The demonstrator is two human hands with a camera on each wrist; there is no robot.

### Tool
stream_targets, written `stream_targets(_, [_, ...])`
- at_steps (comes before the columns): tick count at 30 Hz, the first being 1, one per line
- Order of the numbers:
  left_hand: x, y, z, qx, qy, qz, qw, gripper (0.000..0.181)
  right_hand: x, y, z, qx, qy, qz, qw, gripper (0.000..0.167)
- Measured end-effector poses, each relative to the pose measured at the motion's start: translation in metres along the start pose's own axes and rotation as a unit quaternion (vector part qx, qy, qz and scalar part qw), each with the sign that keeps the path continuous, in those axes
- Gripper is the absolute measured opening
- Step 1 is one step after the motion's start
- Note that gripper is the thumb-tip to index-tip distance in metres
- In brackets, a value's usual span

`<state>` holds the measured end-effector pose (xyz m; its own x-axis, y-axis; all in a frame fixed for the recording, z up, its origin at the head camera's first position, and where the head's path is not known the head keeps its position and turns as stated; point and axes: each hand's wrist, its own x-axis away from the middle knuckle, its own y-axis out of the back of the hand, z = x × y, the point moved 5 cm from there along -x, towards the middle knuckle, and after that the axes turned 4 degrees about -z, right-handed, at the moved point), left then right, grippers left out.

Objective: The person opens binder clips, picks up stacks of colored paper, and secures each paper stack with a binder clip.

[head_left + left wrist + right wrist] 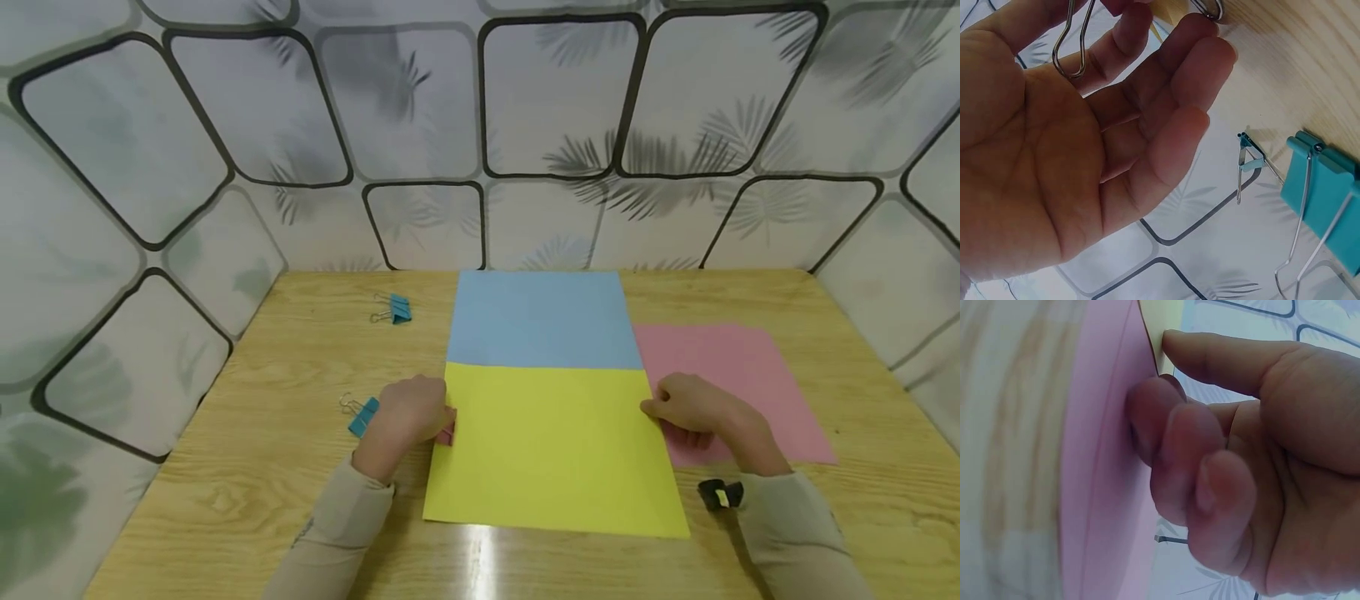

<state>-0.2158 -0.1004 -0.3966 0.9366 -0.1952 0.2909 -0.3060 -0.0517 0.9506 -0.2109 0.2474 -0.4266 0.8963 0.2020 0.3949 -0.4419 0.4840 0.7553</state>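
A yellow sheet of paper [555, 450] lies on the table, its far edge meeting a blue sheet [543, 317]. At its left edge my left hand [411, 410] holds a pinkish-red binder clip [447, 429]. The clip's silver wire handles [1060, 53] show in the left wrist view; how far its mouth sits on the paper is hidden. My right hand [697, 412] pinches the yellow sheet's right edge, thumb on top, other fingers curled below. Under that hand lies a pink sheet [738, 367].
Beside my left hand lies a teal binder clip [363, 418], large in the left wrist view. Another teal binder clip [401, 308] lies farther back on the wooden table [225, 500]. A small black object [722, 495] is at my right cuff. Patterned fabric [555, 92] stands behind the table.
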Motion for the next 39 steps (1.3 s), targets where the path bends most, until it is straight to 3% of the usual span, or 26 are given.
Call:
stream_targets(8, [0.003,0.006,0.003,0.046,-0.012,0.006,0.9988,0.028,0.001,0.001,-0.001,-0.002,-0.003,-0.003,1.0000,0.040])
stream_targets(16, [0.006,0.014,0.016,0.071,-0.018,0.006,0.9973,0.028,0.000,0.001,-0.001,-0.006,0.003,-0.006,1.0000,0.040])
stream_targets(28, [0.013,0.030,0.042,0.120,0.014,0.016,0.9926,0.036,0.005,0.012,0.005,-0.025,0.033,-0.018,0.9990,0.035])
stream_targets(36, [0.013,0.036,0.057,0.138,0.014,-0.021,0.9902,0.046,0.011,0.026,0.003,-0.041,0.061,-0.043,0.9964,0.028])
stream_targets(39, [0.012,0.037,0.062,0.145,0.023,-0.044,0.9882,0.052,0.013,0.032,0.001,-0.024,0.076,-0.066,0.9946,0.026])
